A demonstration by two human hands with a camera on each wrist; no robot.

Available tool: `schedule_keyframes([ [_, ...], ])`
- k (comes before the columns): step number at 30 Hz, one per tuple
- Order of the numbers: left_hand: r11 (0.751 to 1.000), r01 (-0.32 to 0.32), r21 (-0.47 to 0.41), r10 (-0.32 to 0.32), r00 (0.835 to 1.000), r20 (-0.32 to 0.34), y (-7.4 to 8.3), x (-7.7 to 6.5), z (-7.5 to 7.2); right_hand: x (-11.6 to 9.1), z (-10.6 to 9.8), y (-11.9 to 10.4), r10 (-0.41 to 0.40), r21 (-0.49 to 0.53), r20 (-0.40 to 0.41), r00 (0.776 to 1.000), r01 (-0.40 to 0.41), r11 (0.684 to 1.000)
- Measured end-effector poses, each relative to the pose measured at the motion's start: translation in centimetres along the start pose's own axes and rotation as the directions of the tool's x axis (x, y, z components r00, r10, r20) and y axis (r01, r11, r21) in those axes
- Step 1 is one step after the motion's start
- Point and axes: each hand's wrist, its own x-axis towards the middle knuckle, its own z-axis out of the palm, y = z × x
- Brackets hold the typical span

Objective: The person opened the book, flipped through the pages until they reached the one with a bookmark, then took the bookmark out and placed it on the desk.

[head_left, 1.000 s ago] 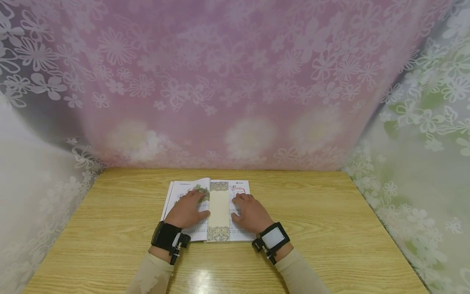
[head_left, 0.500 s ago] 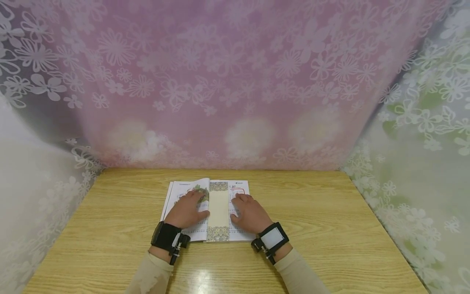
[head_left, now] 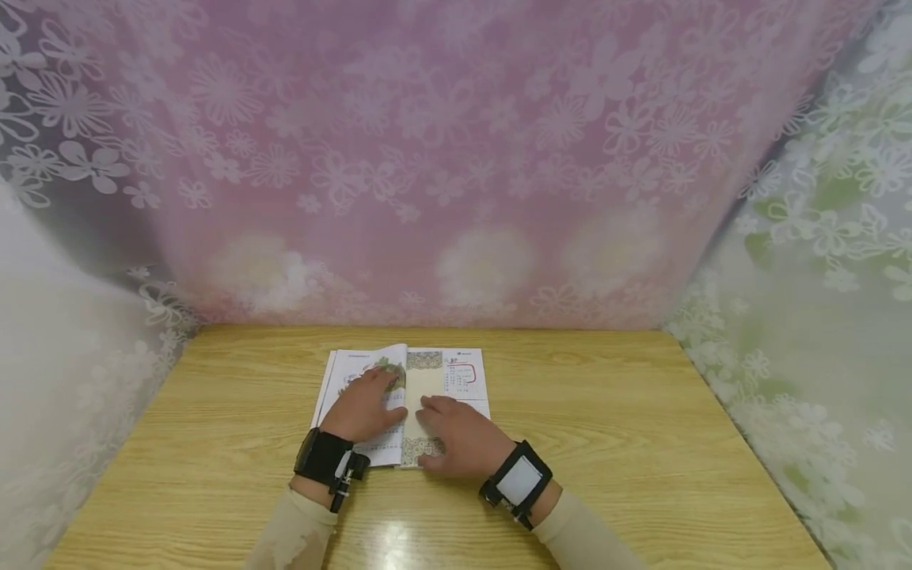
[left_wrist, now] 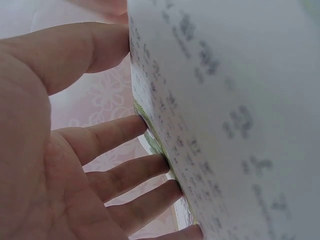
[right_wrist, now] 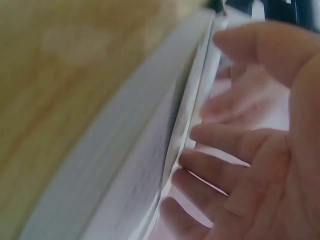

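Note:
An open book [head_left: 466, 377] with printed pages lies on the wooden table [head_left: 627, 443], a long cream bookmark [head_left: 423, 381] with patterned ends laid along its middle. My left hand [head_left: 365, 408] lies flat on the left page [left_wrist: 225, 115], fingers straight and pressing it down. My right hand [head_left: 456, 437] rests palm down on the bookmark's lower part and the right page edge [right_wrist: 150, 165], fingers extended toward the left. Both wrists wear black bands.
A pink flowered curtain [head_left: 442, 158] hangs behind the table, and sheer white flowered curtains [head_left: 819, 261] close in both sides. Bare wood surrounds the book on the left, right and front.
My right hand slid left and toward me, off the right page and onto the lower bookmark, uncovering the right page's print. My left hand stayed put.

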Motion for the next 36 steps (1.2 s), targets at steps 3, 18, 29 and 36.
schedule_keyframes([
  [3, 1.0, 0.008, 0.008, -0.008, 1.0, 0.001, 0.0, 0.0, 0.0, 0.0, 0.2, -0.9, -0.033, -0.035, 0.062, 0.998, 0.035, 0.999],
  [18, 1.0, -0.009, 0.026, 0.009, 1.0, -0.004, 0.0, 0.0, 0.1, -1.2, -0.1, -2.2, -0.082, -0.139, 0.009, 0.997, 0.082, 0.987],
  [29, 1.0, -0.013, 0.012, 0.013, 1.0, -0.008, 0.0, -0.1, 0.2, -5.0, -2.4, -0.3, -0.215, 0.049, -0.07, 0.974, 0.219, 0.975],
  [36, 1.0, -0.019, 0.01, 0.019, 1.0, -0.007, 0.1, -0.1, 0.1, -8.3, -6.4, 2.0, -0.1, 0.159, -0.266, 0.959, 0.146, 0.976],
])
